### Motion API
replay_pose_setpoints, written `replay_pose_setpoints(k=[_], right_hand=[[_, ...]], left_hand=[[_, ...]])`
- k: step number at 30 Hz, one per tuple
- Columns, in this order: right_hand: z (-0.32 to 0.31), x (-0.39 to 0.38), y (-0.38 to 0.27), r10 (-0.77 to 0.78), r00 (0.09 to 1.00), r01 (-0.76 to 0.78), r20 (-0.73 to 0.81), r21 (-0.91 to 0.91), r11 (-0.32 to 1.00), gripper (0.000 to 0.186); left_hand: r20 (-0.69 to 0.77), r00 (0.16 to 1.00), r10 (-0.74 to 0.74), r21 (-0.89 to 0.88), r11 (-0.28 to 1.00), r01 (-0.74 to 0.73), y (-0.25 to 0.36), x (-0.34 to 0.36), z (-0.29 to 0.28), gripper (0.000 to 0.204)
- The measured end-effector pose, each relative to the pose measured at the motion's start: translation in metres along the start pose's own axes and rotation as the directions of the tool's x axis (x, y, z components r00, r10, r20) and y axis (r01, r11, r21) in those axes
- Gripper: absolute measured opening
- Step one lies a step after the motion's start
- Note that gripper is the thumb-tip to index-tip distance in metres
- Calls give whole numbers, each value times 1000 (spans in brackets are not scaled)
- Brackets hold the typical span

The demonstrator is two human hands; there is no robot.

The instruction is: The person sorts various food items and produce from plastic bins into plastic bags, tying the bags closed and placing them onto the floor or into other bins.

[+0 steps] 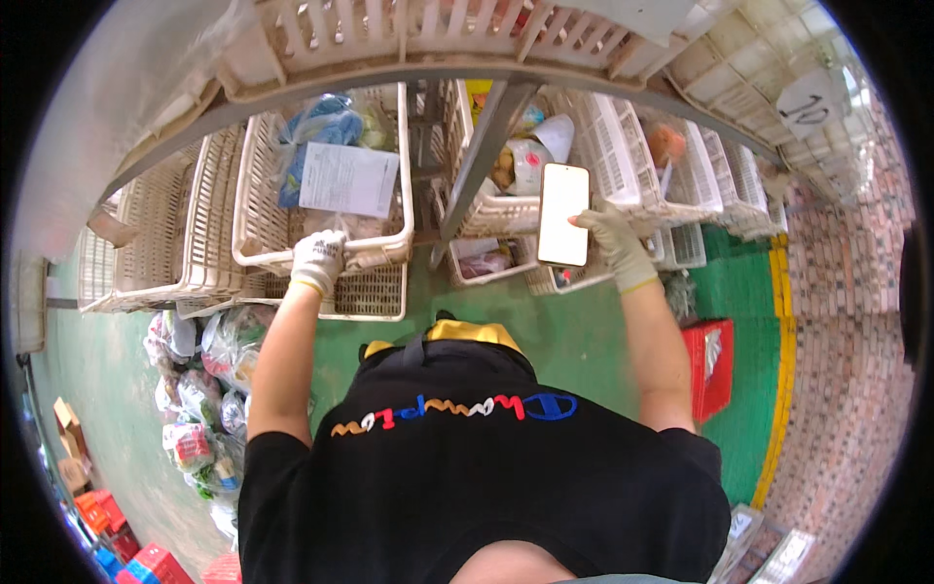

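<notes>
My left hand [319, 261], in a white work glove, has its fingers curled over the front rim of a white plastic basket [251, 190]. Inside that basket lie clear plastic bags with blue and green contents [331, 125], and a printed paper sheet [348, 179] rests on them. In my right hand [615, 245], also gloved, is a smartphone [562, 219] held upright. Its screen glows white, too bright to read, and a bare thumb tip touches its edge. Behind the phone stands another white basket [496, 216] containing bagged goods.
Metal rack bars [486, 146] run between and above the baskets. More white baskets [165, 214] stand at the left and right. Filled plastic bags [199, 389] lie on the green floor at left. A red crate [708, 365] stands at right, by a yellow floor line [778, 389].
</notes>
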State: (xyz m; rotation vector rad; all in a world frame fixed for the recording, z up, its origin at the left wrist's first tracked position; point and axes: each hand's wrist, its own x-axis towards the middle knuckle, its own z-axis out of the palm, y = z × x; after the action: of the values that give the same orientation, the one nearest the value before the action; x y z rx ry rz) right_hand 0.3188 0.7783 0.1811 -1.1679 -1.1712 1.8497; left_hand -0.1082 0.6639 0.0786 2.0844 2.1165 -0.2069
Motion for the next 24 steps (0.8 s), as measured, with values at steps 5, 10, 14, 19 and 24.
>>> replay_pose_setpoints(k=[5,10,14,19,24], right_hand=[[-9,131,-6,131,897,-89,422,-117,989,61],[17,185,14,205,777,-116,595,-185,976,55],[0,178,35,108,855,47,507,-284,958,57],[127,21,-95,187,589,759,786,-618,206,36],[392,-48,-221,-532,-405,701,743,-120,-703,35]], left_hand=[[48,994,-95,-10,995,96,36,-11,6,23],[-500,865,-47,-79,997,9,32,-57,6,42],[-508,841,-184,-272,961,46,43,-121,3,37],[-632,756,-169,-220,975,34,0,-203,-94,37],[-898,399,185,162,983,-91,-44,-215,-266,38]])
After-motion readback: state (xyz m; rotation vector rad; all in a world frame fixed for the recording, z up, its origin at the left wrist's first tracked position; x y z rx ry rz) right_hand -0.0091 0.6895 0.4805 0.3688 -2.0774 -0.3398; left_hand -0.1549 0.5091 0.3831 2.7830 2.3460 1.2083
